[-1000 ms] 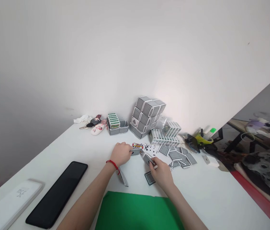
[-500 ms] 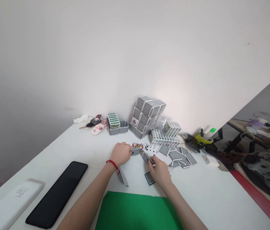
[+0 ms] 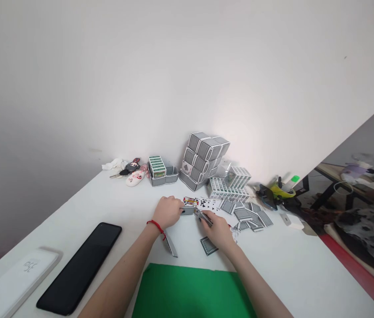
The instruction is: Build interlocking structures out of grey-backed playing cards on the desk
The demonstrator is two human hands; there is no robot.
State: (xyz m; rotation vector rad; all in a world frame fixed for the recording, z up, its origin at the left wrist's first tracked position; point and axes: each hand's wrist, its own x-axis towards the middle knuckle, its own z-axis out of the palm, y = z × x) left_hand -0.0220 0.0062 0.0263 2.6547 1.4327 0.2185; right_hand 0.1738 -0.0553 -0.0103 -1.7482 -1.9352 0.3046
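My left hand [image 3: 168,211], a red cord round its wrist, is closed on the left end of a grey-backed playing card [image 3: 188,210]. The fingers of my right hand [image 3: 218,229] are wrapped round a slim grey and metallic tool [image 3: 203,216] that looks like a small stapler. Its tip meets the card's right end. Just behind lie several face-up cards [image 3: 208,204], one a picture card. A folded card [image 3: 171,245] stands by my left wrist, and a single card [image 3: 208,246] lies below my right hand.
Behind stands a tower of folded-card boxes [image 3: 203,161]. Left of it is a card tray [image 3: 165,180] with card packs; right, more wrapped packs [image 3: 228,190]. Loose grey cards [image 3: 248,216] lie at right. A black phone [image 3: 81,267], white power bank [image 3: 17,282] and green sheet [image 3: 192,291] are nearer.
My right hand has turned slightly and moved a little up and left, bringing the stapler-like tool against the card's end. My left hand has kept its place on the card.
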